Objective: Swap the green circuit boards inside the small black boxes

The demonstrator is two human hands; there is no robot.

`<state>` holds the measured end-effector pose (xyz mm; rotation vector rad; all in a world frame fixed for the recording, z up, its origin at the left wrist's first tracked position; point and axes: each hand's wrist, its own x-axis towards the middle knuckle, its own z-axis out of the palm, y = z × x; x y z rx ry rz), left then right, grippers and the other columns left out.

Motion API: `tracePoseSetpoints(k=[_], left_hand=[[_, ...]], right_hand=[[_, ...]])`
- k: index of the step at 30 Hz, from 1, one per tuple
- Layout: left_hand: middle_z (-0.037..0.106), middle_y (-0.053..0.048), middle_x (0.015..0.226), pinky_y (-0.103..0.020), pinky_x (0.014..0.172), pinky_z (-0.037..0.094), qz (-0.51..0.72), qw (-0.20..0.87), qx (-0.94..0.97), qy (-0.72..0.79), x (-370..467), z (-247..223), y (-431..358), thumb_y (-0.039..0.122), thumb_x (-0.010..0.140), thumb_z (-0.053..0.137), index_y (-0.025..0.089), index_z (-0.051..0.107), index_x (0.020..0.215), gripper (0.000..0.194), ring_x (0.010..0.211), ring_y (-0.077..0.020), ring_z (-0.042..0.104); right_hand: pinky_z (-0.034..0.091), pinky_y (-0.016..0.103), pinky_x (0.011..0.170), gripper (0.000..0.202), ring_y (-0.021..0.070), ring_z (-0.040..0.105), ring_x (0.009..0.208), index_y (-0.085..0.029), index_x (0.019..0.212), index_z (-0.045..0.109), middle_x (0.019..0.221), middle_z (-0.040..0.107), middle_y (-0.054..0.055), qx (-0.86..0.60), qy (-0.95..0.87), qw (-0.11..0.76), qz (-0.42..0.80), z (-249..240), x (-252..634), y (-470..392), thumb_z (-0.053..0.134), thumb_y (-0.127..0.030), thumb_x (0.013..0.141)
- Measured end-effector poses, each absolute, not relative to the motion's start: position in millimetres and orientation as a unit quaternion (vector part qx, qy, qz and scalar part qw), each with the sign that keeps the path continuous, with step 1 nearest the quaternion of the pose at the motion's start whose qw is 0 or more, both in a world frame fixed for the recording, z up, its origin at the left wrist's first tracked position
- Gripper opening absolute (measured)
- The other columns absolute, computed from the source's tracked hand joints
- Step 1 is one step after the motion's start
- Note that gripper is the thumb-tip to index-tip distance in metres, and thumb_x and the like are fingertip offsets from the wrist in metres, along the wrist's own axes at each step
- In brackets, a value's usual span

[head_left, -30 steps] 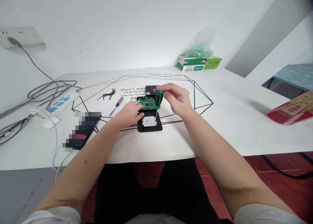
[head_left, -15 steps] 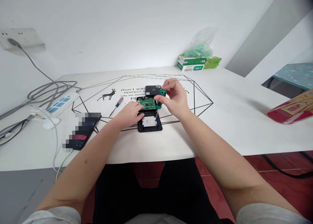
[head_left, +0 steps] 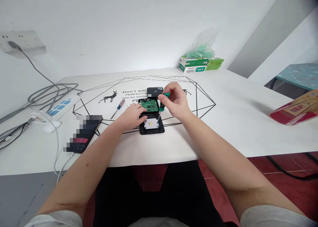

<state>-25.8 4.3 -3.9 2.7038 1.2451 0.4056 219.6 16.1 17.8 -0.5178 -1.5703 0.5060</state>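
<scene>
Green screwdriver (head_left: pixel 162 107) perhaps against plate (head_left: pixel 154 123)

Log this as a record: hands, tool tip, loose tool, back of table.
Left hand: rests at green rectangular circuit board
Right hand: holds green and black screwdriver
Tip: near right side of white plate in black plastic cover
Loose tool: slim blue and reddish screwdriver
Back: green and white cardboard boxes under clear plastic bag

Upper left: wall socket (head_left: pixel 29 38), grey plug (head_left: pixel 14 45) inserted. Left side: coiled grey cable (head_left: pixel 53 85), white-and-blue power strip (head_left: pixel 61 107). Lower left: dark phone (head_left: pixel 86 134), partly pixelated. Upper right of centre: green-and-white boxes (head_left: pixel 193 61), clear bag (head_left: pixel 202 45) on top. Right edge: red-and-tan package (head_left: pixel 294 111), teal table (head_left: pixel 299 75) behind.
</scene>
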Motion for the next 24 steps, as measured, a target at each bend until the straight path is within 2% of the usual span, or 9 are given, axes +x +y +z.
tracePoseSetpoints(k=[3,5,7,9,13,18,21,24], left_hand=[[0.069,-0.014,0.12,-0.054,0.108,0.051,0.14,0.069,0.897,0.415,-26.2,-4.2,4.9,0.04,0.106,0.054,0.02,0.073,0.131,0.037,0.121,-0.0366,0.06],[0.069,-0.014,0.121,-0.054,0.108,0.051,0.148,0.072,0.896,0.413,-26.8,-4.2,5.0,0.04,0.106,0.055,0.02,0.073,0.131,0.037,0.121,-0.0365,0.06],[0.069,-0.014,0.12,-0.055,0.108,0.051,0.158,0.078,0.896,0.409,-27.3,-4.3,4.8,0.041,0.105,0.055,0.02,0.074,0.13,0.037,0.122,-0.0366,0.06],[0.069,-0.014,0.12,-0.054,0.108,0.051,0.165,0.087,0.896,0.403,-27.4,-4.4,4.1,0.042,0.105,0.056,0.021,0.074,0.129,0.037,0.123,-0.0366,0.06],[0.068,-0.014,0.117,-0.053,0.106,0.052,0.185,0.11,0.895,0.39,-24.6,-2.0,-0.4,0.044,0.102,0.058,0.019,0.075,0.123,0.037,0.12,-0.0356,0.062],[0.069,-0.01,0.111,-0.044,0.088,0.056,0.161,0.182,0.894,0.377,-15.6,8.6,-14.1,0.048,0.098,0.064,0.022,0.074,0.113,0.032,0.099,-0.0288,0.067],[0.069,-0.007,0.104,-0.042,0.085,0.056,0.126,0.21,0.893,0.376,-12.0,14.9,-20.9,0.049,0.09,0.073,0.023,0.073,0.102,0.028,0.095,-0.0278,0.067],[0.069,-0.007,0.103,-0.042,0.087,0.055,0.119,0.224,0.89,0.38,-10.4,17.5,-23.3,0.05,0.086,0.077,0.023,0.072,0.1,0.03,0.096,-0.028,0.067]], right_hand=[[0.058,0.036,0.08,0.038,0.0176,0.061,0.087,-0.028,0.096,0.066,0.096,0.062,0.001,-0.215,-0.681,0.65,0.26,18.1,218.3,14.9,0.083,-0.061,0.09],[0.06,0.041,0.089,0.038,0.02,0.067,0.094,-0.028,0.1,0.068,0.106,0.068,0.003,-0.201,-0.67,0.633,0.332,19.1,219.2,13.0,0.079,-0.063,0.092],[0.062,0.045,0.091,0.037,0.0211,0.07,0.094,-0.029,0.103,0.069,0.106,0.071,0.004,-0.199,-0.659,0.603,0.403,20.4,221.1,12.1,0.076,-0.064,0.095],[0.061,0.042,0.088,0.039,0.0201,0.069,0.09,-0.028,0.103,0.067,0.1,0.07,0.002,-0.208,-0.655,0.589,0.426,21.4,222.5,12.9,0.079,-0.064,0.092],[0.054,0.032,0.074,0.049,0.016,0.059,0.082,-0.028,0.097,0.062,0.094,0.06,-0.001,-0.216,-0.661,0.604,0.39,21.8,221.0,16.2,0.09,-0.064,0.082],[0.05,0.029,0.069,0.042,0.0144,0.056,0.083,-0.028,0.099,0.063,0.098,0.058,-0.001,-0.198,-0.663,0.611,0.385,19.3,218.2,16.3,0.092,-0.055,0.084],[0.057,0.035,0.082,0.035,0.0177,0.065,0.093,-0.028,0.101,0.068,0.102,0.065,0.001,-0.19,-0.665,0.604,0.396,19.5,221.9,16.3,0.089,-0.053,0.087],[0.06,0.044,0.096,0.034,0.0226,0.071,0.104,-0.027,0.102,0.07,0.106,0.074,0.004,-0.183,-0.671,0.584,0.419,22.1,228.5,16.9,0.087,-0.053,0.088]])
